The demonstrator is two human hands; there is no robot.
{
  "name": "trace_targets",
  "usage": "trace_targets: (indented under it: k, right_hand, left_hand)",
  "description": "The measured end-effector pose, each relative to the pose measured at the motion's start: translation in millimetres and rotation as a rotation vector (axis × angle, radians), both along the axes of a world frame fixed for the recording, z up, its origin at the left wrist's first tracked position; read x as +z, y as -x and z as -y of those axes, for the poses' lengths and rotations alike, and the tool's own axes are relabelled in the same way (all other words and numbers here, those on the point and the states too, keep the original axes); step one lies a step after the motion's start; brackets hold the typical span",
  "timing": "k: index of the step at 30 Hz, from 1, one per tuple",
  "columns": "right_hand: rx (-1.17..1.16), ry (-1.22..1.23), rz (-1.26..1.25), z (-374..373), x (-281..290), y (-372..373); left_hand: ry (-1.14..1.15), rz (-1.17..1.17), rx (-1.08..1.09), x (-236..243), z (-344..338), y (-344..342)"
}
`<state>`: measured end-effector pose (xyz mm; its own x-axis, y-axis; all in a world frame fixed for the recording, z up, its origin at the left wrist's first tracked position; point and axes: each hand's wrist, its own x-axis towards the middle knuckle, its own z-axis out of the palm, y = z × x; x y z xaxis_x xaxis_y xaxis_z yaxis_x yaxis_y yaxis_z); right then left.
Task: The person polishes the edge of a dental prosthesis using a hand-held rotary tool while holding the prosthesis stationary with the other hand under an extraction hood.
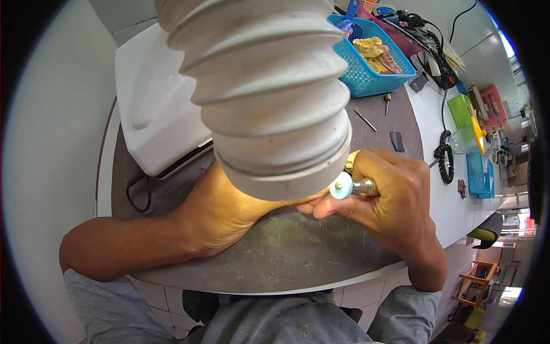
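Observation:
My right hand [401, 192] is closed around a metal rotary handpiece [365, 187]. At its tip is a round light-blue disc [341, 186] with a small metal screw at its centre. My left hand [235, 215] reaches in from the left, and its fingers are mostly hidden behind a wide white corrugated hose [269, 97]. What those fingers hold cannot be made out. A small yellow piece [352, 161] shows just beyond the disc, touching or close to my right hand. Bright light falls on both hands below the hose's mouth.
A white machine casing [163, 97] stands at the left on the dark worktop [298, 252]. A blue basket [372, 86] with yellow dental casts [371, 49] stands at the back. A thin metal tool [365, 120], a green-handled tool [388, 103] and a coiled black cable [442, 157] lie at the right.

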<state>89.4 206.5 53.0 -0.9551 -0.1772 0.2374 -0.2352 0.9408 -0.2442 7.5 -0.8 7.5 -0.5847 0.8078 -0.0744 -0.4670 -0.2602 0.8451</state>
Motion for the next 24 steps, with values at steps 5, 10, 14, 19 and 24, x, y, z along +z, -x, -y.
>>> trace_targets:
  k: [5,10,14,19,24]
  right_hand:
    - [-0.007,-0.008,0.006,-1.0,-0.5,0.0]
    - [-0.008,-0.004,0.009,1.6,0.6,0.4]
    - [-0.006,-0.017,-0.010,1.9,0.3,0.0]
    - [-0.032,0.003,-0.004,0.1,1.5,0.2]
    - [-0.027,-0.013,-0.008,0.2,1.8,-0.4]
  left_hand:
    - [0.017,-0.014,0.024,0.8,-0.5,-0.7]
    - [0.000,-0.014,0.007,-1.3,0.9,0.7]
    - [0.012,-0.013,0.005,1.7,-0.9,0.8]
    - [-0.090,0.041,-0.067,-4.7,1.3,3.6]
    - [-0.079,0.041,-0.057,-6.2,1.4,2.2]
